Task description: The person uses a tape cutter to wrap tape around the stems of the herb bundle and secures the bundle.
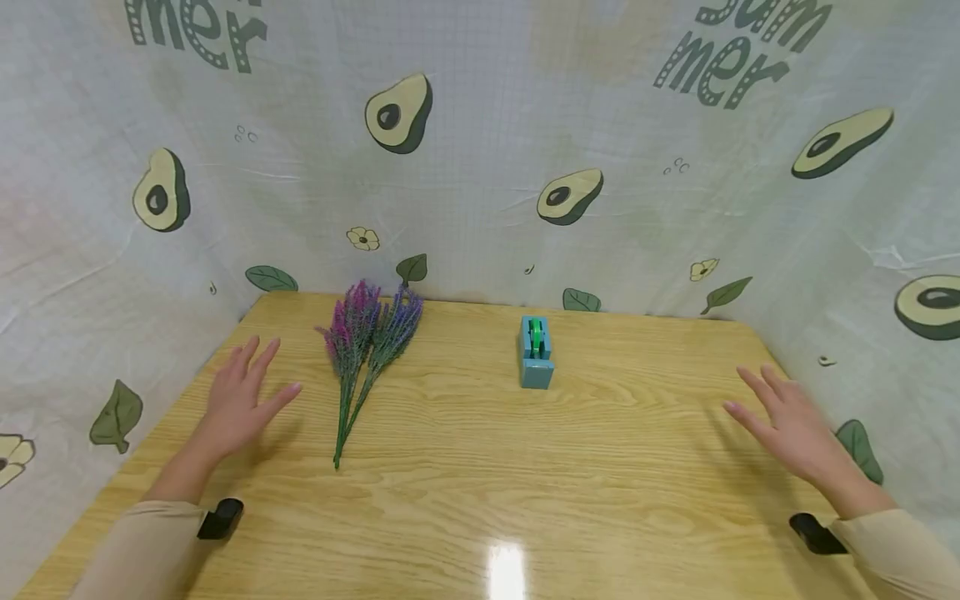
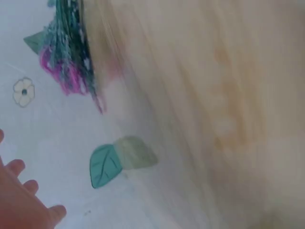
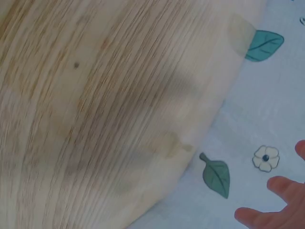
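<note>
Hovering splayed and empty, the left hand [image 1: 237, 407] and right hand [image 1: 791, 423] appear poised to start; grasping the flowers [image 1: 352, 337] or tape dispenser [image 1: 537, 374] would require reaching inward.

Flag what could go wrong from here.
The pink sprig and the purple sprig lie with stems close together, so lifting one might drag the other. The left hand is near them and could brush them on a sideways sweep. The tape dispenser stands well away from the right hand, so a long reach might nudge it.
</note>
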{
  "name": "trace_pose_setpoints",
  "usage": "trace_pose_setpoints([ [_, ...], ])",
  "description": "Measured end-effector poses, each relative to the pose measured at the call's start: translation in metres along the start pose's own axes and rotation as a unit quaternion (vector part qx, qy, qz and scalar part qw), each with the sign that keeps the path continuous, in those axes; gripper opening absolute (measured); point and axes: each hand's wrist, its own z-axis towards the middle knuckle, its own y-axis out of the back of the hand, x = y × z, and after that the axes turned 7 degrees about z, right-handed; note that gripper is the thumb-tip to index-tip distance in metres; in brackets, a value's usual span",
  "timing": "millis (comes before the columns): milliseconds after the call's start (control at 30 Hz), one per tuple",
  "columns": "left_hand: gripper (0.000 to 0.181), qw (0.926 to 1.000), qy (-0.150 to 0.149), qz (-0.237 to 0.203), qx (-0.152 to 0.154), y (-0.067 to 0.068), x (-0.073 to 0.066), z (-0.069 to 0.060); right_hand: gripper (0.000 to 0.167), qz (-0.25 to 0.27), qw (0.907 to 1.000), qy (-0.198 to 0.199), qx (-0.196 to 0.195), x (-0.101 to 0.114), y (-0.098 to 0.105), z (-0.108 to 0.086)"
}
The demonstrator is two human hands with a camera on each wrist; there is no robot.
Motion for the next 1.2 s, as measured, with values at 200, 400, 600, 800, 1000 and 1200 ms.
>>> trace_pose_setpoints([
  [200,0.075,0.9981,-0.011,-0.057,-0.019,-0.003,-0.019,0.009,0.066,0.054,0.9985,-0.002,0.010,0.012,-0.006,0.004],
  [400,0.074,0.9947,-0.009,-0.102,-0.009,-0.012,-0.036,0.017,0.064,0.071,0.9973,-0.007,0.017,0.021,-0.012,0.005],
  [600,0.075,0.9920,-0.013,-0.125,-0.008,-0.022,-0.048,0.028,0.063,0.084,0.9964,0.001,0.016,0.030,-0.017,0.006],
  [800,0.080,0.9895,-0.012,-0.144,-0.007,-0.032,-0.059,0.038,0.064,0.094,0.9953,0.005,0.020,0.038,-0.022,0.010],
  [1000,0.080,0.9856,-0.016,-0.168,-0.007,-0.037,-0.072,0.043,0.064,0.105,0.9942,0.012,0.022,0.045,-0.027,0.014],
  [1200,0.077,0.9808,-0.015,-0.195,0.004,-0.045,-0.084,0.047,0.063,0.115,0.9929,0.017,0.027,0.050,-0.033,0.017],
])
